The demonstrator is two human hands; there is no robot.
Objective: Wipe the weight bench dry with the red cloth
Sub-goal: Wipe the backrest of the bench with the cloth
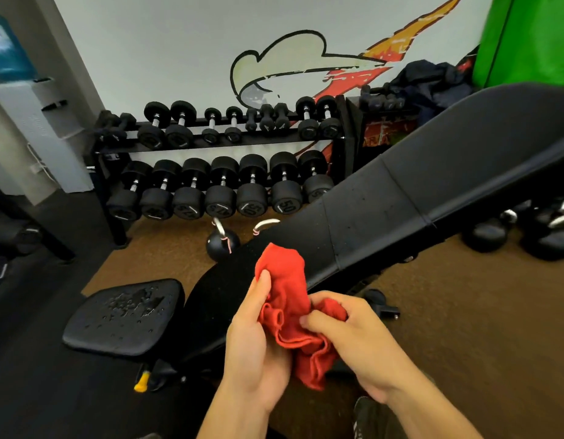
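Note:
A crumpled red cloth (pixel 287 293) is bunched between both hands over the lower end of the black weight bench backrest (pixel 401 198), which slopes up to the right. My left hand (pixel 255 340) grips the cloth's left side, thumb on top. My right hand (pixel 353 337) pinches its right side. Small droplets dot the backrest. The separate seat pad (pixel 122 315) at lower left carries a puddle and many water drops.
A two-tier dumbbell rack (pixel 217 172) stands behind the bench against the wall. A kettlebell (pixel 222 240) sits on the brown floor beside the backrest, more kettlebells (pixel 527 232) lie under its raised end. A yellow adjustment knob (pixel 141 382) is below the seat.

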